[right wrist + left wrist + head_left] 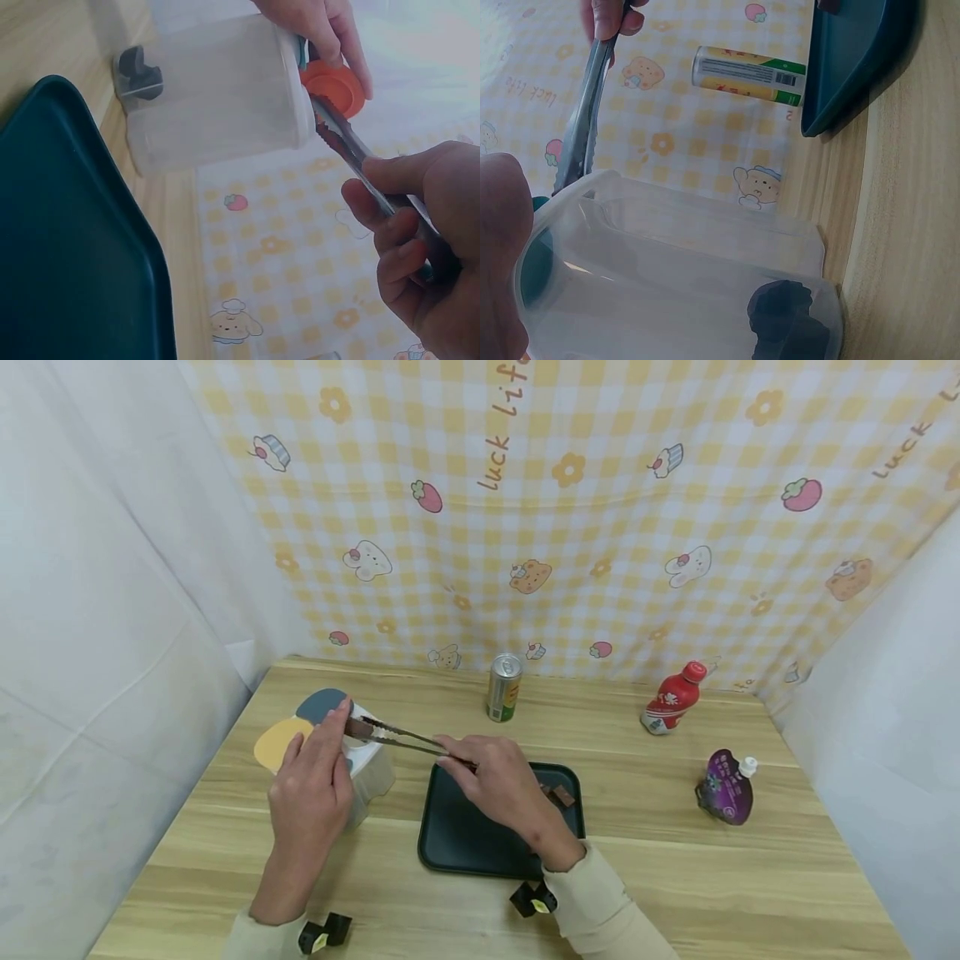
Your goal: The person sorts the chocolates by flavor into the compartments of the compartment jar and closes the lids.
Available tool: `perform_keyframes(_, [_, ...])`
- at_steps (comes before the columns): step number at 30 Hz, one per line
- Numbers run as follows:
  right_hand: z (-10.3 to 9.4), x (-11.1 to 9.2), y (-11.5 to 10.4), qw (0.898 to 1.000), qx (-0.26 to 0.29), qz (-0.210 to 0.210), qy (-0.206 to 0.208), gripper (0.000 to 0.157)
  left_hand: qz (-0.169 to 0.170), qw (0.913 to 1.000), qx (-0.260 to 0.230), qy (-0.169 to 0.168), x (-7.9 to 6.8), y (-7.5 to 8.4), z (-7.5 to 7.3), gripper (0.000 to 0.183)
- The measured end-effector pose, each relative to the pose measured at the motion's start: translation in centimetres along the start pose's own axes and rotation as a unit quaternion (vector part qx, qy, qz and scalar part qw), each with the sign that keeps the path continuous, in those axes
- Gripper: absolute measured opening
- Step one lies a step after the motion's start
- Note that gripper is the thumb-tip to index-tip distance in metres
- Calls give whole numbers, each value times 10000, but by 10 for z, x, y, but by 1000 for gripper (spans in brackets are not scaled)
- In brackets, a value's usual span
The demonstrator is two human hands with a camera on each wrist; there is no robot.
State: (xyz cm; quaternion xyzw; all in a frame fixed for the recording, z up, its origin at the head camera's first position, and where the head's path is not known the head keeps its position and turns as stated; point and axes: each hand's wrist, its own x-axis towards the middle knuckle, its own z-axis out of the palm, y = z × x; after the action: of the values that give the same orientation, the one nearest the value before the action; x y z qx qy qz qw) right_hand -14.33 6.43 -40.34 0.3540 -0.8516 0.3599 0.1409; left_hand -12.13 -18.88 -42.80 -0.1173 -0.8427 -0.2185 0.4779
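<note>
My right hand (498,777) grips metal tongs (405,739), fingers curled round the handle end. Between the tong tips is a brown chocolate piece (360,728), at the top of a translucent storage container (369,789). This container has a white rim and coloured flap lids, one yellow (281,742) and one blue (318,700). My left hand (311,785) rests on the lids with its fingers extended. An orange flap (330,86) stands raised by its fingers in the right wrist view. Dark pieces (787,322) lie at the container's bottom.
A dark green tray (465,843) with several brown pieces (562,795) lies below my right forearm. Behind it stands a can (505,687). To the right are a red bottle (671,700) and a purple pouch (726,789) with a white cap. A patterned cloth hangs behind the table.
</note>
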Motion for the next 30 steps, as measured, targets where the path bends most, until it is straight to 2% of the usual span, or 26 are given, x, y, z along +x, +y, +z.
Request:
perform_keyframes(13, [-1, 0, -2, 9991, 93, 323, -267, 34, -29, 10000, 8, -41, -1, -1, 0, 47])
perform_keyframes(20, [-7, -4, -1, 9990, 7, 361, -265, 36, -2, 10000, -19, -54, 0, -1, 1, 48])
perform_keyframes(26, [-20, -20, 5, 9994, -133, 264, -175, 37, -7, 10000, -4, -62, -1, -1, 1, 47])
perform_keyframes(30, [-33, -37, 11, 9994, -72, 349, -39, 38, -21, 10000, 19, -85, -1, 0, 0, 47])
